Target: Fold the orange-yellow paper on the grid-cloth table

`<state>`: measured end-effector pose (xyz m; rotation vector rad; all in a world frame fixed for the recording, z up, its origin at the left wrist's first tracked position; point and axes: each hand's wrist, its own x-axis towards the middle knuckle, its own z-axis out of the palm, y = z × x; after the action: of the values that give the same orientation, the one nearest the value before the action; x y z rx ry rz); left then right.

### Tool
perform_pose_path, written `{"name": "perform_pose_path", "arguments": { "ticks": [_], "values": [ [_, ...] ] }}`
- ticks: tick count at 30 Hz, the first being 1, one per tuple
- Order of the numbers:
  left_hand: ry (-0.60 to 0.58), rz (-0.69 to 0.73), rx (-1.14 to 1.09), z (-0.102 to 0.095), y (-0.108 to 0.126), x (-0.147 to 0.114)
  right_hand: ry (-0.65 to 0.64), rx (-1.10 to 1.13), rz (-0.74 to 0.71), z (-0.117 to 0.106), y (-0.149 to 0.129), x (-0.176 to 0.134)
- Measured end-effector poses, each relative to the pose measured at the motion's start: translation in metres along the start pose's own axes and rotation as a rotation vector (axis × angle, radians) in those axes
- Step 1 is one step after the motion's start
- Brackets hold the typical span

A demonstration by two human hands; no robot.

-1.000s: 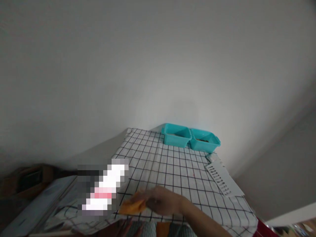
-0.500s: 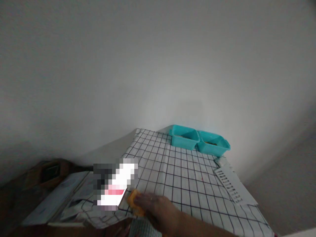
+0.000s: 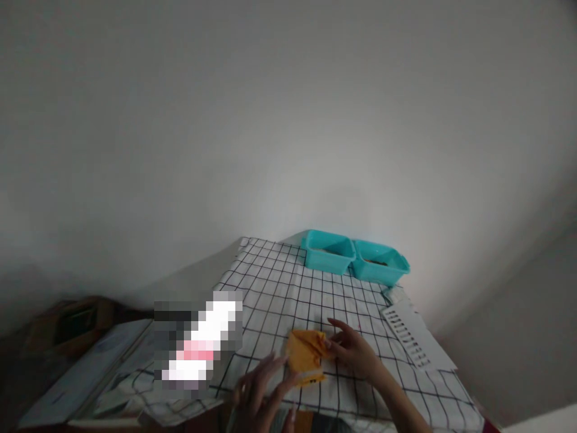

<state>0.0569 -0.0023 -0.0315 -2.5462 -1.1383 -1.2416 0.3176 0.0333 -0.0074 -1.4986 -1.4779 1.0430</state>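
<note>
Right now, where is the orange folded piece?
In the head view the orange folded piece lies low and centre on the checked cloth, between the left hand and right hand, nearer than the teal trays.
</note>
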Motion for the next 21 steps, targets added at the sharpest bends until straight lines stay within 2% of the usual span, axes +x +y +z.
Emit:
{"name": "perform_pose_path", "arguments": {
  "ticks": [2,5,8,11,16,18,21],
  "values": [
    [-0.099,0.033,0.041,0.007,0.004,0.019,0.053,-0.131,-0.071,-0.004,-0.002,-0.005],
    [-0.244,0.042,0.026,0.012,0.001,0.034,0.075,-0.277,-0.175,0.001,-0.004,-0.013],
    [-0.365,0.013,-0.054,0.012,-0.006,0.036,0.178,-0.383,-0.141,0.012,0.001,-0.012],
    [-0.487,0.023,-0.132,0.009,-0.009,0.032,0.213,-0.352,-0.108,0.017,0.004,-0.001],
    [-0.489,0.106,-0.083,0.005,-0.012,0.02,0.247,-0.26,-0.327,0.016,-0.025,0.007],
    [-0.501,0.173,-0.034,0.003,-0.014,0.018,0.156,-0.321,-0.444,0.017,-0.041,-0.001],
    [-0.51,0.226,0.017,-0.001,-0.018,0.019,-0.169,-0.484,-0.595,0.023,-0.054,-0.021]
  ]
}}
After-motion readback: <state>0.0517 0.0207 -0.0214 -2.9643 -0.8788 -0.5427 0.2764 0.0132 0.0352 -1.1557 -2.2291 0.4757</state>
